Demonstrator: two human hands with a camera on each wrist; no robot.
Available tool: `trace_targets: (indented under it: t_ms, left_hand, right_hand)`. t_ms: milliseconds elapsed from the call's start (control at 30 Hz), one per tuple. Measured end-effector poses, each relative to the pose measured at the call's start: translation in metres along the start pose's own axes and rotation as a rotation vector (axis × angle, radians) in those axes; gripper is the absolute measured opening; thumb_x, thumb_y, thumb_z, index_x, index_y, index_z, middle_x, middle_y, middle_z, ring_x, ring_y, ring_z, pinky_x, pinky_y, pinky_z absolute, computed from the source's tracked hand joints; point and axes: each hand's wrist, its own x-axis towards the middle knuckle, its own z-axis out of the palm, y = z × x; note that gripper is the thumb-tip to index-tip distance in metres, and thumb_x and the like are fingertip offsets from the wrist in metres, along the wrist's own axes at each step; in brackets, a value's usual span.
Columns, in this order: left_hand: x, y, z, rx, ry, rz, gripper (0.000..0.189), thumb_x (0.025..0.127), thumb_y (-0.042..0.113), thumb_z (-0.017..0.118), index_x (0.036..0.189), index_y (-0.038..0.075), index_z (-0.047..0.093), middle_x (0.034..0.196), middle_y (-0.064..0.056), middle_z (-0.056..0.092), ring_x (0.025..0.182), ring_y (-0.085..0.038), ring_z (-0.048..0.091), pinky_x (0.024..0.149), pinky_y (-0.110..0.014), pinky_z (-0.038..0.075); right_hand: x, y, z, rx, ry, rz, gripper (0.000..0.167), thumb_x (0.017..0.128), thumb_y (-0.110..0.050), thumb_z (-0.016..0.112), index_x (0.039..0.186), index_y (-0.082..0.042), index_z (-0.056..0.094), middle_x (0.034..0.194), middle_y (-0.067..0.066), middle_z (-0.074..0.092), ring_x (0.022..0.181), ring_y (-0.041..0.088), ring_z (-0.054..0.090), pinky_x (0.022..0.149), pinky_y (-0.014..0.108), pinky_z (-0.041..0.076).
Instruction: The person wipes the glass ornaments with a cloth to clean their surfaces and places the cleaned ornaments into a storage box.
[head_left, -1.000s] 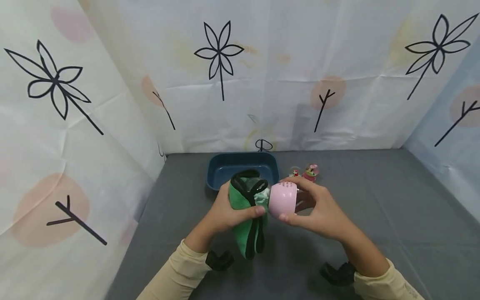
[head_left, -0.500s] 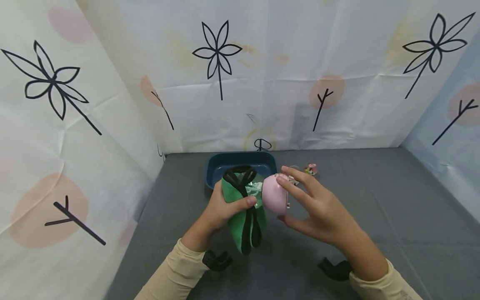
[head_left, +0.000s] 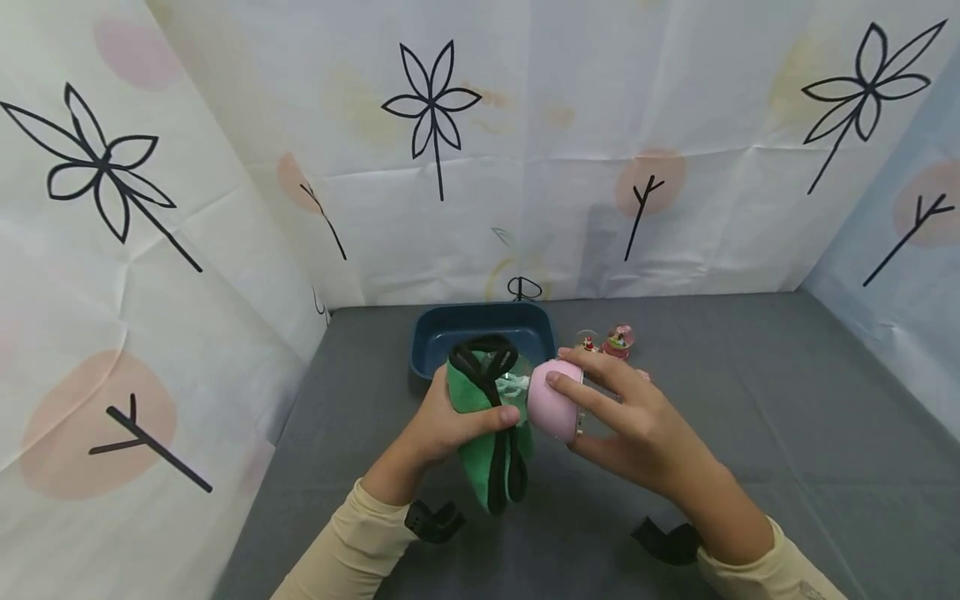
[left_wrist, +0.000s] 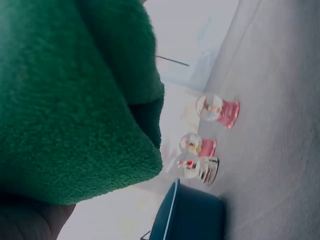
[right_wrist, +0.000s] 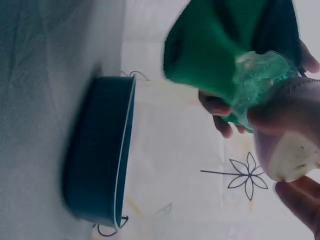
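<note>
My left hand [head_left: 441, 429] grips a folded green cloth [head_left: 474, 454] with black edging, its thumb across the front. The cloth wraps the clear dome [right_wrist: 260, 72] of a snow globe, so much of the dome is hidden. In the head view, the snow globe's pink base [head_left: 552, 407] points right, the whole globe lying sideways above the table. My right hand [head_left: 651, 429] holds that base between fingers and thumb, with fingertips over its side. From the right wrist camera, the pale underside [right_wrist: 295, 157] of the base shows between the fingers.
A dark blue rectangular tub [head_left: 420, 354] stands at the back, behind the cloth. Right of it are small snow globes: one with a red figure [head_left: 588, 342], one pink-based [head_left: 618, 341]. Another pink-based snow globe [left_wrist: 220, 111] shows in the left wrist view. Grey cloth covers the table [head_left: 780, 400].
My right fingers have shifted from the base's bottom rim onto its side, and the pink base has turned. Cloth and globe have moved slightly left, with my left hand still gripping.
</note>
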Motion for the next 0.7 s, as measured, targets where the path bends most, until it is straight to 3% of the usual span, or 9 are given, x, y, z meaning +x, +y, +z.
trace_targets:
  t_ms: [100, 200, 300, 433, 500, 600, 700]
  left_hand:
    - [0.001, 0.001, -0.001, 0.024, -0.056, 0.037, 0.051, 0.09, 0.025, 0.087, 0.127, 0.0, 0.064, 0.113, -0.015, 0.074, 0.094, -0.017, 0.075, 0.081, -0.036, 0.066]
    - [0.002, 0.001, -0.002, 0.063, -0.089, 0.058, 0.052, 0.089, 0.026, 0.088, 0.128, 0.002, 0.064, 0.112, -0.017, 0.073, 0.093, -0.019, 0.074, 0.08, -0.038, 0.066]
    - [0.002, 0.002, -0.002, 0.109, -0.095, 0.054, 0.054, 0.086, 0.027, 0.09, 0.128, 0.006, 0.064, 0.11, -0.013, 0.073, 0.093, -0.019, 0.072, 0.08, -0.038, 0.066]
    - [0.003, 0.003, -0.001, 0.164, -0.091, 0.062, 0.052, 0.082, 0.023, 0.092, 0.126, 0.012, 0.066, 0.107, -0.009, 0.073, 0.093, -0.018, 0.071, 0.08, -0.036, 0.065]
    - [0.003, 0.003, -0.001, 0.181, -0.084, 0.077, 0.052, 0.08, 0.02, 0.092, 0.126, 0.012, 0.067, 0.107, -0.009, 0.074, 0.094, -0.018, 0.071, 0.082, -0.036, 0.064]
    - [0.003, 0.002, 0.0, 0.173, -0.065, 0.087, 0.051, 0.082, 0.018, 0.091, 0.127, 0.011, 0.067, 0.109, -0.01, 0.075, 0.094, -0.019, 0.073, 0.082, -0.037, 0.065]
    - [0.002, 0.002, 0.0, 0.143, -0.026, 0.072, 0.049, 0.086, 0.022, 0.089, 0.128, 0.011, 0.067, 0.112, -0.013, 0.076, 0.094, -0.019, 0.074, 0.081, -0.037, 0.066]
  right_hand:
    - [-0.002, -0.002, -0.002, 0.144, -0.023, 0.131, 0.053, 0.092, -0.04, 0.077, 0.134, -0.008, 0.07, 0.13, 0.015, 0.069, 0.114, 0.026, 0.07, 0.081, 0.032, 0.062]
    - [-0.004, -0.006, -0.004, 0.312, -0.061, 0.282, 0.07, 0.074, -0.031, 0.097, 0.134, -0.009, 0.069, 0.127, 0.01, 0.069, 0.111, 0.017, 0.069, 0.079, 0.021, 0.064]
    - [-0.003, -0.01, -0.008, 0.491, -0.107, 0.48, 0.082, 0.062, -0.017, 0.105, 0.134, -0.012, 0.067, 0.126, 0.005, 0.069, 0.105, 0.011, 0.072, 0.069, 0.027, 0.066]
    - [-0.002, -0.009, -0.012, 0.755, -0.157, 0.733, 0.071, 0.069, -0.002, 0.097, 0.131, -0.009, 0.065, 0.12, 0.003, 0.069, 0.093, 0.019, 0.079, 0.064, 0.04, 0.067]
    - [-0.002, -0.007, -0.012, 0.848, -0.176, 0.816, 0.065, 0.074, 0.002, 0.092, 0.131, -0.005, 0.063, 0.117, 0.005, 0.068, 0.089, 0.024, 0.079, 0.064, 0.045, 0.067]
    - [-0.002, -0.005, -0.011, 0.901, -0.197, 0.861, 0.062, 0.078, 0.004, 0.088, 0.133, -0.003, 0.061, 0.121, 0.009, 0.066, 0.094, 0.026, 0.078, 0.066, 0.046, 0.067]
    - [-0.003, -0.006, -0.008, 0.873, -0.205, 0.848, 0.066, 0.081, 0.0, 0.089, 0.139, -0.008, 0.059, 0.13, 0.011, 0.063, 0.103, 0.024, 0.078, 0.069, 0.045, 0.068]
